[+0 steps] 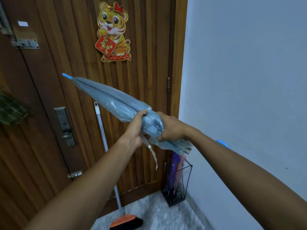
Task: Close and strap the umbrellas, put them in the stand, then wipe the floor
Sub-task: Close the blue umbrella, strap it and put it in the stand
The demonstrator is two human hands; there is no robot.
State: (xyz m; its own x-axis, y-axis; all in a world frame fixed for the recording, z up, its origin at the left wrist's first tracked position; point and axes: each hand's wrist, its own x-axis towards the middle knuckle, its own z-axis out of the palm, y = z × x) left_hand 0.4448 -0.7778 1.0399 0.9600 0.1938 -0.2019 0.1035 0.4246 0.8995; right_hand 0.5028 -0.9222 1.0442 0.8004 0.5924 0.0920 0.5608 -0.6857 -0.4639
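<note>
The blue umbrella (116,102) is folded and held up in the air in front of the door (66,80), tip up and to the left. The left hand (137,128) and right hand (172,128) are both squeezed around its fat end. The strap (152,151) hangs loose below. Keep one hand tight so the folds stay rolled, then pull the strap around snug. The strap's fastener is too blurry to make out. The stand (180,185) waits in the corner.
</note>
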